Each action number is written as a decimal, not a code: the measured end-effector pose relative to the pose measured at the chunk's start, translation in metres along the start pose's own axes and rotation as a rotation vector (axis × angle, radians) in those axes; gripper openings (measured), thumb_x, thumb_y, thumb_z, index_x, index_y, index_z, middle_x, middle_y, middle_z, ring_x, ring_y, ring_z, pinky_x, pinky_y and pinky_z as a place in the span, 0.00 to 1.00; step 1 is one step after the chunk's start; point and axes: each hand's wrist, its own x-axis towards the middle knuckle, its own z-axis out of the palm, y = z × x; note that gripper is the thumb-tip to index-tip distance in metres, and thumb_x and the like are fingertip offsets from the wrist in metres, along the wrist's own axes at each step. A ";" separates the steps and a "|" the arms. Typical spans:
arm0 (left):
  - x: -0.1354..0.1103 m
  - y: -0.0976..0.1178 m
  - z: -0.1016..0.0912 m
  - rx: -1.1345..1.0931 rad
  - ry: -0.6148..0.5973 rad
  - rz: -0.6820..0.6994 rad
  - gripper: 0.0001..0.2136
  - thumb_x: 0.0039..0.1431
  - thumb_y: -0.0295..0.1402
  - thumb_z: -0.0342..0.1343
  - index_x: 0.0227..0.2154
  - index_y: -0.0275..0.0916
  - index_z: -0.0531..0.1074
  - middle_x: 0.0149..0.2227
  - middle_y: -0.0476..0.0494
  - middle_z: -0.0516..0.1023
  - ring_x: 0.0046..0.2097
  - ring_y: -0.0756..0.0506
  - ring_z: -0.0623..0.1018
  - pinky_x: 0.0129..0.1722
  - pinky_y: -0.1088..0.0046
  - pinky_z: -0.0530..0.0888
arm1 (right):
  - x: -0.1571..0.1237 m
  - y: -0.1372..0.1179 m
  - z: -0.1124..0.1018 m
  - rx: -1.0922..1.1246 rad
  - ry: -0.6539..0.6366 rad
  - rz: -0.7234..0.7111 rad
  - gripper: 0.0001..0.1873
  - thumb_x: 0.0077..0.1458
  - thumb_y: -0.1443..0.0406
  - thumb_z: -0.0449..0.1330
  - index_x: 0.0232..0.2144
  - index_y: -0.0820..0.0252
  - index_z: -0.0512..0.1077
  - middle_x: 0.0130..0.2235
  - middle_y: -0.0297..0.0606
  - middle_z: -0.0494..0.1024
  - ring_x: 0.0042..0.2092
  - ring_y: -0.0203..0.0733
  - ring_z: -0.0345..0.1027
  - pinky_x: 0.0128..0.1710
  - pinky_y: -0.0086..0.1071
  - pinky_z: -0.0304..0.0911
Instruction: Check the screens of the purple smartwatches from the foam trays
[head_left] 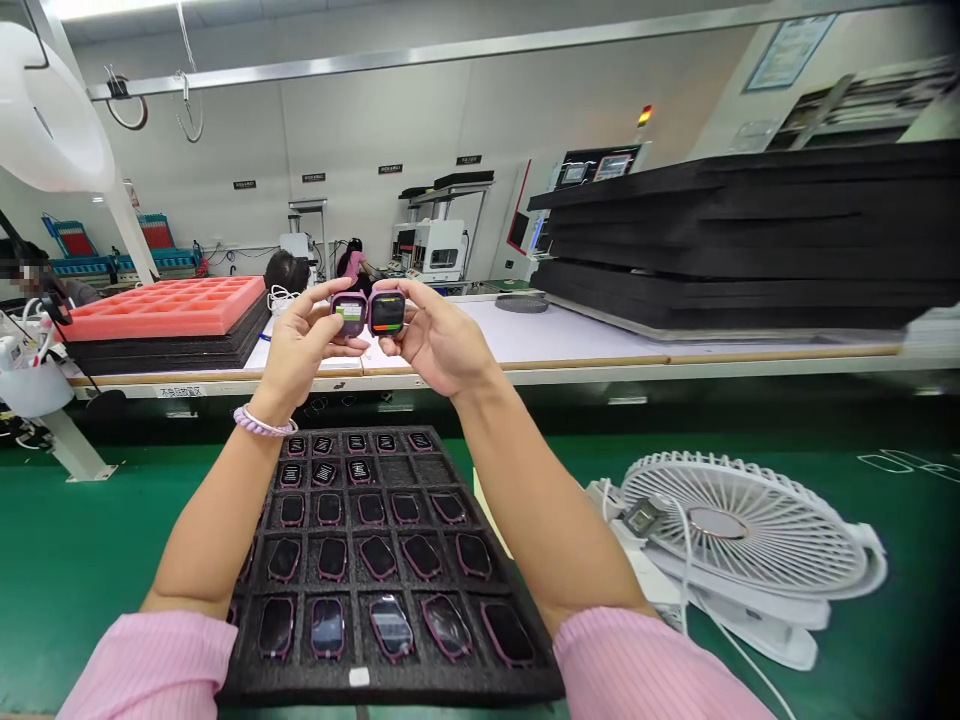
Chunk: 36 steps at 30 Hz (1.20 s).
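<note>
My left hand [304,338] is raised in front of me, fingers pinched around a small purple-edged watch body [349,312] with a lit screen. Right beside it, my right hand [435,335] grips a second watch body [387,312] whose screen shows green and orange. The two units nearly touch side by side. Below my forearms, a black foam tray [390,680] lies on the green mat, its pockets filled with several dark-screened watch bodies of the same kind. A beaded band circles my left wrist.
A white fan [739,535] lies flat on the green mat [75,560] at the right, with a cable. Behind runs a long bench with a red foam tray [169,305] on black trays at left and tall black foam stacks [750,240] at right. People sit at machines far back.
</note>
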 end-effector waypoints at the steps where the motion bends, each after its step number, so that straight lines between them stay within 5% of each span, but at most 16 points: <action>1: 0.001 0.001 0.001 0.003 0.000 0.006 0.23 0.56 0.32 0.58 0.56 0.42 0.73 0.40 0.48 0.81 0.30 0.51 0.83 0.34 0.74 0.84 | 0.001 -0.002 0.000 -0.007 -0.001 -0.005 0.23 0.58 0.44 0.68 0.43 0.53 0.75 0.37 0.38 0.73 0.31 0.38 0.63 0.28 0.33 0.65; 15: 0.011 0.002 -0.008 0.009 0.006 0.069 0.32 0.47 0.26 0.58 0.59 0.47 0.74 0.44 0.46 0.82 0.35 0.46 0.83 0.40 0.67 0.84 | 0.011 -0.007 -0.006 -0.109 -0.057 -0.089 0.23 0.61 0.43 0.66 0.48 0.50 0.72 0.44 0.40 0.72 0.41 0.44 0.69 0.32 0.35 0.65; 26: 0.006 -0.001 -0.009 0.066 0.023 0.142 0.31 0.47 0.26 0.64 0.57 0.48 0.74 0.43 0.47 0.81 0.35 0.47 0.82 0.41 0.68 0.82 | 0.002 -0.008 0.000 -0.183 -0.109 -0.047 0.32 0.49 0.60 0.68 0.57 0.49 0.68 0.45 0.37 0.69 0.38 0.41 0.68 0.37 0.38 0.67; 36: 0.007 -0.015 -0.013 0.091 0.053 0.146 0.29 0.47 0.29 0.69 0.55 0.49 0.74 0.41 0.48 0.78 0.34 0.48 0.79 0.39 0.68 0.80 | 0.003 0.005 0.002 -0.145 -0.088 -0.047 0.31 0.44 0.61 0.70 0.53 0.51 0.69 0.41 0.34 0.70 0.36 0.40 0.69 0.40 0.39 0.70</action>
